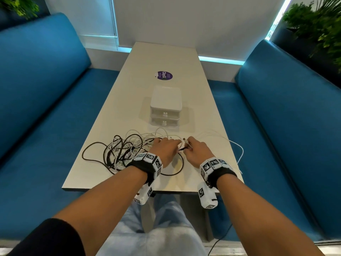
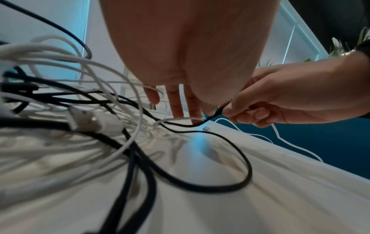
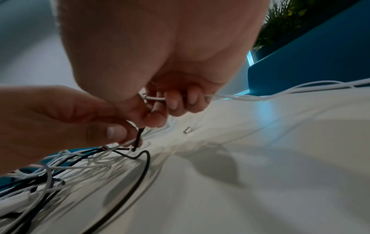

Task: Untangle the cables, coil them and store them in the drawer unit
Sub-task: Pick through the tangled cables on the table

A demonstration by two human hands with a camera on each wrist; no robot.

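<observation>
A tangle of black and white cables (image 1: pixel 125 150) lies on the near part of the pale table (image 1: pixel 166 58). The white two-drawer unit (image 1: pixel 165 100) stands behind it with both drawers closed. At the tangle's right edge my left hand (image 1: pixel 167 145) pinches a white cable strand (image 2: pixel 180 118) between thumb and fingertip, where the black cable crosses it. My right hand (image 1: pixel 191 147) is close beside it. Its fingers curl round a white cable (image 3: pixel 156 99) while thumb and forefinger pinch the black cable (image 2: pixel 220 110). A black loop (image 1: pixel 181 164) lies under my left wrist.
A white cable (image 1: pixel 238 146) trails off the table's right edge. A small metal connector (image 3: pixel 187 130) lies on the table near my fingers. A purple round sticker (image 1: pixel 163 75) is behind the drawer unit. Blue benches (image 1: pixel 46 89) flank the table on both sides.
</observation>
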